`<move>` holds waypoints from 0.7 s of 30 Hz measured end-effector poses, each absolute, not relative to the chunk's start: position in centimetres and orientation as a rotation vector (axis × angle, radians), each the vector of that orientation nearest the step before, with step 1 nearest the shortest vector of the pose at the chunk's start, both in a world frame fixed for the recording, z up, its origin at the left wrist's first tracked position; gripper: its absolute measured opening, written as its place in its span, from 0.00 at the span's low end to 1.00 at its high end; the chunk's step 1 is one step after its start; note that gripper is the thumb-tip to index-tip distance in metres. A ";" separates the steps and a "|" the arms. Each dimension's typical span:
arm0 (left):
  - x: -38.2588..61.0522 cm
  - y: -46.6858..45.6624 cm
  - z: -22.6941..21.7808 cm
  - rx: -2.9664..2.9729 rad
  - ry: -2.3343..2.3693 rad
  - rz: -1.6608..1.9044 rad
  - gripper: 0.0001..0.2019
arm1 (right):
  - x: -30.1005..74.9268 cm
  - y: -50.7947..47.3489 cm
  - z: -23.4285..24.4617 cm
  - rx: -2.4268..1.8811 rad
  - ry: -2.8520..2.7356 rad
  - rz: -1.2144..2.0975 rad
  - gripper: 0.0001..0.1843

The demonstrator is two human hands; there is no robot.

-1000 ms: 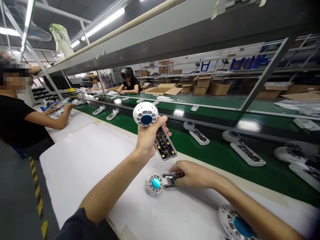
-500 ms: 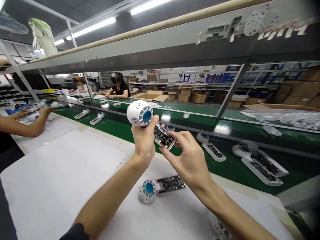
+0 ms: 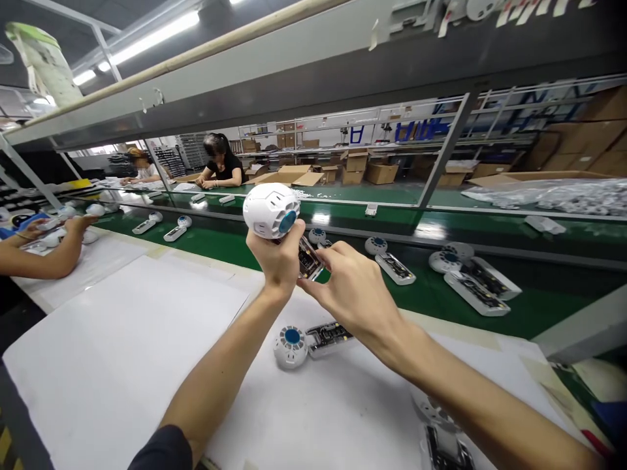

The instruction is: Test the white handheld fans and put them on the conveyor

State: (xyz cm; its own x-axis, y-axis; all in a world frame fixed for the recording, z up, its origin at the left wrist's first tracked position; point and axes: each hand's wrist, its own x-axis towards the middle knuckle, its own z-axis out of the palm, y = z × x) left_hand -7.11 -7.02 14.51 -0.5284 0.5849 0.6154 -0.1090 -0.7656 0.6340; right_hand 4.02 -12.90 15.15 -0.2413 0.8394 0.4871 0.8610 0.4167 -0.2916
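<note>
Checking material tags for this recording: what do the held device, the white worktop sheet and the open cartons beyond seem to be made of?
Held device: smooth, softly shiny white shell, probably moulded plastic; its blue disc may be plastic or coated metal.
White worktop sheet: smooth, mostly matte, thin visible edges; paper or plastic, I can't tell.
Open cartons: matte brown with folded flaps, likely cardboard.

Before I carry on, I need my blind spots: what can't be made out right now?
All in the head view:
Held device: middle hidden by the left hand.
Board on it: markings too small to read.
Device below the hands: far end hidden behind the right hand.
Device at the bottom edge: partly behind the right forearm, then cut off.
</note>
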 end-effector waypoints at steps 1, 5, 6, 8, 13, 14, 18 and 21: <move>-7.2 -7.0 14.5 1.219 0.752 2.294 0.08 | 4.0 -12.9 15.1 -1.444 -2.101 -0.055 0.16; -7.4 -6.9 14.6 1.201 0.723 2.220 0.05 | 3.9 -13.0 15.1 -1.457 -2.122 -0.074 0.15; -7.4 -7.0 14.7 1.199 0.710 2.202 0.05 | 3.9 -13.1 15.1 -1.455 -2.123 -0.080 0.15; -7.4 -7.1 14.8 1.207 0.689 2.165 0.05 | 4.0 -13.2 15.2 -1.456 -2.124 -0.087 0.16; -7.3 -7.1 14.8 1.211 0.618 2.125 0.05 | 4.0 -13.5 15.2 -1.461 -2.129 -0.091 0.15; -7.3 -7.0 14.8 1.203 0.600 2.127 0.04 | 4.0 -13.5 15.2 -1.457 -2.128 -0.094 0.15; -7.5 -6.6 14.6 1.208 0.536 2.139 0.04 | 3.9 -13.4 14.9 -1.445 -2.126 -0.107 0.15; -7.5 -6.5 14.6 1.225 0.525 2.146 0.04 | 3.9 -13.3 14.8 -1.444 -2.139 -0.107 0.16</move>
